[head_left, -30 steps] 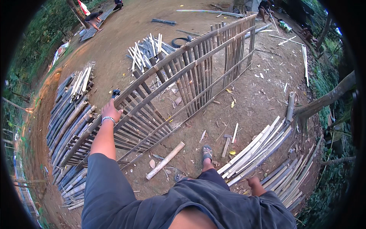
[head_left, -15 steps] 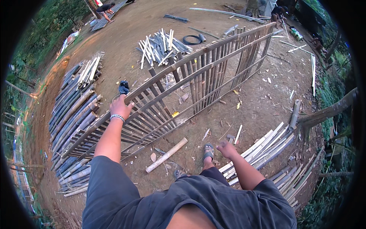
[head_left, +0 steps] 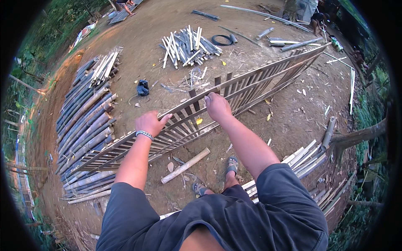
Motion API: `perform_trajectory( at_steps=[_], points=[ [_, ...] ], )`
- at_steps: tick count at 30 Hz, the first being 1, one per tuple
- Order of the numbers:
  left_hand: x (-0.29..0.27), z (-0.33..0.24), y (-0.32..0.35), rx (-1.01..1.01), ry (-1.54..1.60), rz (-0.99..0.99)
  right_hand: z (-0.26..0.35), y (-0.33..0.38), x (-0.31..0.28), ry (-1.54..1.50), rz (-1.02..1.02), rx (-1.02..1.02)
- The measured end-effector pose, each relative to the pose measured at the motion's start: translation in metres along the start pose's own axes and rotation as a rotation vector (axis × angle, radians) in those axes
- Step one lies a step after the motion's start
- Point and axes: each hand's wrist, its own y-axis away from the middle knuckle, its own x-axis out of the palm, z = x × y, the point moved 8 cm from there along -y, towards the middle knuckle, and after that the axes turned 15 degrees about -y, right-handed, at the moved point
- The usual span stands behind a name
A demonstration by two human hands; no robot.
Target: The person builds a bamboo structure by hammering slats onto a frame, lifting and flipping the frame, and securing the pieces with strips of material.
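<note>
A long bamboo fence panel [head_left: 188, 103], made of upright slats between long rails, stands on edge across the ground in front of me, tilted. My left hand [head_left: 150, 123] is closed over its top rail, left of the middle, with the thumb lying along the rail. Further right along the same rail, my right hand [head_left: 218, 108] is also closed, its fingers curled over the far side and partly hidden. A few dark slat ends [head_left: 217, 82] stick up above the rail beside the right hand. On the ground by my feet lies a short bamboo pole [head_left: 185, 165].
Stacked bamboo poles [head_left: 86, 125] lie at the left. A heap of split strips [head_left: 190, 46] and a coiled black hose [head_left: 222, 40] are beyond the panel. Near a black plastic bag [head_left: 143, 88] is litter. More strips [head_left: 303, 159] and a tree trunk [head_left: 356, 136] are at right. People work far off.
My right hand has come up from beside my body and taken hold of the top rail. The panel now leans more, and my left hand has shifted slightly right along with it.
</note>
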Motion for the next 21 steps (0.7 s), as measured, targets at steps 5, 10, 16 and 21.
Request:
perform_trajectory(
  at_steps=[5, 10, 16, 21],
  points=[
    [-0.001, -0.003, 0.008, 0.013, 0.017, -0.036, -0.02, 0.014, 0.005, -0.197, -0.112, -0.044],
    [-0.004, -0.009, 0.012, 0.036, 0.031, -0.008, -0.026, 0.02, 0.005, -0.307, -0.125, 0.006],
    [-0.002, -0.008, 0.018, 0.008, 0.045, 0.004, -0.018, 0.023, 0.006, -0.436, -0.152, 0.031],
    [0.004, -0.01, 0.019, -0.009, 0.02, -0.062, -0.022, 0.026, 0.01, -0.513, -0.177, 0.129]
  ],
)
